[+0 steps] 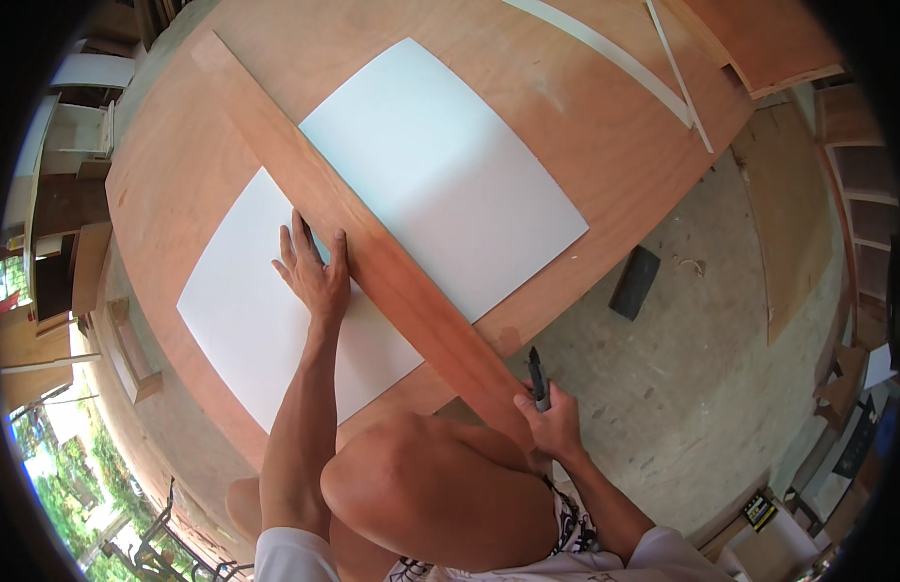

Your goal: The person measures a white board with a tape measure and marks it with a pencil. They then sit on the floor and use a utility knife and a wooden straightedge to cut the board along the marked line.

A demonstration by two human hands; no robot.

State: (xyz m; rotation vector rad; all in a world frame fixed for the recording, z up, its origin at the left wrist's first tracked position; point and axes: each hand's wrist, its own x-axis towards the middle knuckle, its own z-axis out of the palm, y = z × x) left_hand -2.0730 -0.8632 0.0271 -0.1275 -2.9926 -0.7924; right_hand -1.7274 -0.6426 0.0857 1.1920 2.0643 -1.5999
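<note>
A long wooden board (380,254) lies slantwise across a white sheet (440,184), so that the sheet shows on both sides of it. My left hand (316,276) rests on the left part of the sheet with fingers spread, its thumb against the board's edge. Between that thumb and the fingers is a small dark patch; I cannot tell what it is. At the board's near end, my right hand (554,419) is closed around a grey and black marker (537,376), tip pointing up and away. That hand is beside the board, close to my raised knee.
Under the sheet is a large plywood panel (164,155). A white strip (605,48) and a thin stick (678,73) lie at its far right. A dark block (634,283) sits on the concrete floor (605,359). Wooden shelving (862,184) stands at the right, more furniture (72,204) at the left.
</note>
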